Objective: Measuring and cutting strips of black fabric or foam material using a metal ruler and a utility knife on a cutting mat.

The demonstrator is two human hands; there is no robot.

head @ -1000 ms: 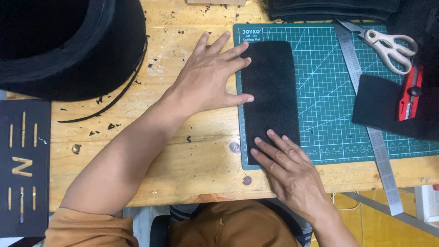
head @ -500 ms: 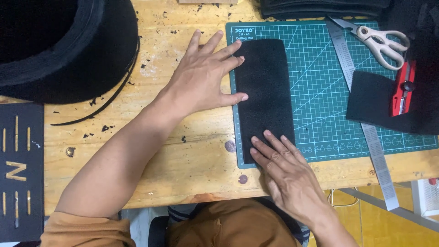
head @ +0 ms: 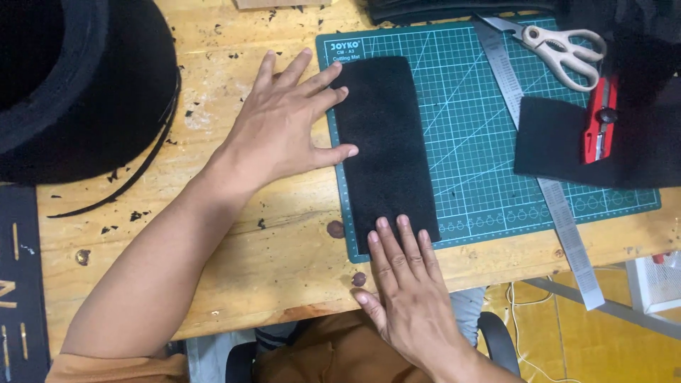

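**Two flat hands on a black felt strip**

A pale wooden table (head: 234, 234), scuffed and flecked with black scraps, fills the view. At its far left sits a large round black felt form (head: 78, 92), thick-walled and fuzzy, with a thin black cord (head: 145, 167) curling along its near edge. A green gridded cutting mat (head: 482, 142) lies to the right. On the mat's left part rests a long rectangular strip of black felt (head: 386, 142), matte and coarse. A smaller black felt piece (head: 550, 138) lies at the right, with a red utility knife (head: 599, 120) on it. A steel ruler (head: 546, 191) runs diagonally beneath, and cream-handled scissors (head: 560, 46) lie at the far right.

The left hand (head: 284, 128) is spread flat, fingertips on the strip's left edge. The right hand (head: 408, 284) lies flat, fingers together, tips pressing the strip's near end.
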